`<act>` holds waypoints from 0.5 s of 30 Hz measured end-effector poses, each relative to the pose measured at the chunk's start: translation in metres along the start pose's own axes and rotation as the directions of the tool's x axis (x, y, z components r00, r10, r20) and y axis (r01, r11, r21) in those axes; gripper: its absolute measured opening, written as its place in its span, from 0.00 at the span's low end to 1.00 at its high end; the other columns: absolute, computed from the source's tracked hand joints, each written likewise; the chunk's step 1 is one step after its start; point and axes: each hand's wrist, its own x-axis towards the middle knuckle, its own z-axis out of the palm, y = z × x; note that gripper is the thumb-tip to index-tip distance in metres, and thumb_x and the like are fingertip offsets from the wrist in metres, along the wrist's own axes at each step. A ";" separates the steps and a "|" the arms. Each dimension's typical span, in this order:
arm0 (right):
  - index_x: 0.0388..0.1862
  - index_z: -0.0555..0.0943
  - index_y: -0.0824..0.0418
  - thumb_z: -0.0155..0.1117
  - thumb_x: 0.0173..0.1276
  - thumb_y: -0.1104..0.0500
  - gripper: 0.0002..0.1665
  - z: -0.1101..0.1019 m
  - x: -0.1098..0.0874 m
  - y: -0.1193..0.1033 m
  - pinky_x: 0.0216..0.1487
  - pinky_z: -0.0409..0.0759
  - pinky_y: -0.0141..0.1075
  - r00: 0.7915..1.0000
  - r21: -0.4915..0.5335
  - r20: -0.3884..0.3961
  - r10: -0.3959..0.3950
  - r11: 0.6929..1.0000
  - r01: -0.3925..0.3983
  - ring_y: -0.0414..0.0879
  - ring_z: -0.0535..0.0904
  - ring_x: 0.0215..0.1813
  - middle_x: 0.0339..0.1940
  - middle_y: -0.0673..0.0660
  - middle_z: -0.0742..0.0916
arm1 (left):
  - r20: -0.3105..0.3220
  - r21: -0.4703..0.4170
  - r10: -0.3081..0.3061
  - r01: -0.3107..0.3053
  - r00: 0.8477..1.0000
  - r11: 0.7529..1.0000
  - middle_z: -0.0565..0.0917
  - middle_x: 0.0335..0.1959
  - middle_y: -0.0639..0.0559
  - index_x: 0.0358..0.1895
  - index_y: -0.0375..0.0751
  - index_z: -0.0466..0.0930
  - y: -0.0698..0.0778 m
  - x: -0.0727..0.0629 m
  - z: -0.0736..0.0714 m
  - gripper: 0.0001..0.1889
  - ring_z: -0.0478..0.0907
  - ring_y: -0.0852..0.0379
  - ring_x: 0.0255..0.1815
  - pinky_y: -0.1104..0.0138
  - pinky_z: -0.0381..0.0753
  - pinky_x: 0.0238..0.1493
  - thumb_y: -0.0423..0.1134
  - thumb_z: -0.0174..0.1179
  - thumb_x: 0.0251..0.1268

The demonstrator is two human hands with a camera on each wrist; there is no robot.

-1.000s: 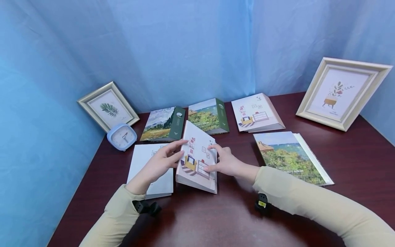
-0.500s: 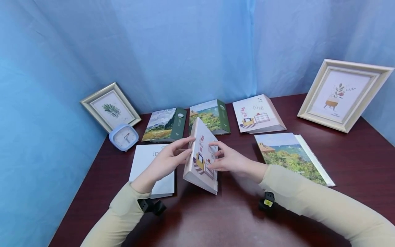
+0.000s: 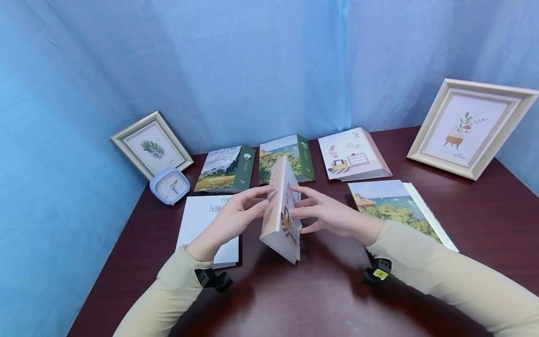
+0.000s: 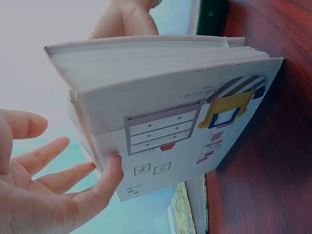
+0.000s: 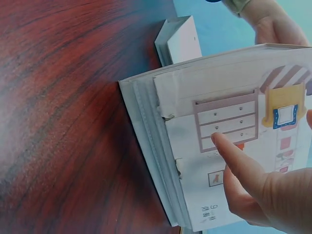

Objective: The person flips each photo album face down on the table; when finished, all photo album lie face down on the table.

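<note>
A thick photo album [image 3: 291, 220] with a printed room scene, a yellow armchair and a chest of drawers stands tilted up on the table, its pale spine [image 3: 274, 206] turned up and left. My left hand [image 3: 229, 217] touches it along the spine. In the left wrist view one left finger [image 4: 109, 178] presses the printed cover, while other fingers are apart from it. From the other side my right hand [image 3: 326, 213] lays its fingers on the cover. The right wrist view shows an index finger [image 5: 234, 156] on the printed drawers and worn, ragged cover paper.
Behind lie two green-spined albums [image 3: 225, 166] [image 3: 286, 157] and a matching room-scene album [image 3: 351, 154]. A white book [image 3: 198, 220] lies left, a landscape album [image 3: 393, 208] right. A blue clock [image 3: 170, 186] and two picture frames [image 3: 152, 147] [image 3: 467, 128] stand toward the sides.
The album has turned more upright and shifted right, so its spine shows more and its printed cover less. Both hands have moved to the right with it.
</note>
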 end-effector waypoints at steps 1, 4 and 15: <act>0.77 0.42 0.56 0.55 0.69 0.57 0.46 -0.001 -0.001 0.000 0.57 0.76 0.54 1.000 0.003 -0.002 -0.003 1.000 0.003 0.68 0.59 0.70 0.71 0.74 0.56 | 0.003 -0.002 0.007 -0.007 1.000 1.000 0.65 0.70 0.42 0.68 0.41 0.66 0.000 0.000 0.001 0.22 0.71 0.44 0.64 0.55 0.76 0.58 0.38 0.49 0.73; 0.78 0.41 0.57 0.55 0.69 0.57 0.47 -0.004 -0.004 -0.001 0.57 0.75 0.55 1.000 0.009 0.003 -0.016 1.000 0.016 0.68 0.61 0.69 0.71 0.75 0.57 | 0.003 0.004 0.027 -0.027 1.000 1.000 0.67 0.68 0.42 0.68 0.40 0.67 0.001 0.002 0.003 0.22 0.72 0.44 0.63 0.55 0.76 0.58 0.37 0.50 0.73; 0.78 0.36 0.55 0.55 0.70 0.57 0.49 -0.008 -0.017 -0.003 0.57 0.74 0.56 0.999 0.018 -0.026 -0.040 0.999 0.041 0.67 0.64 0.68 0.68 0.75 0.59 | -0.012 -0.052 0.086 -0.086 0.996 0.995 0.66 0.69 0.38 0.69 0.36 0.61 -0.006 0.009 0.016 0.25 0.69 0.42 0.66 0.55 0.74 0.60 0.32 0.50 0.71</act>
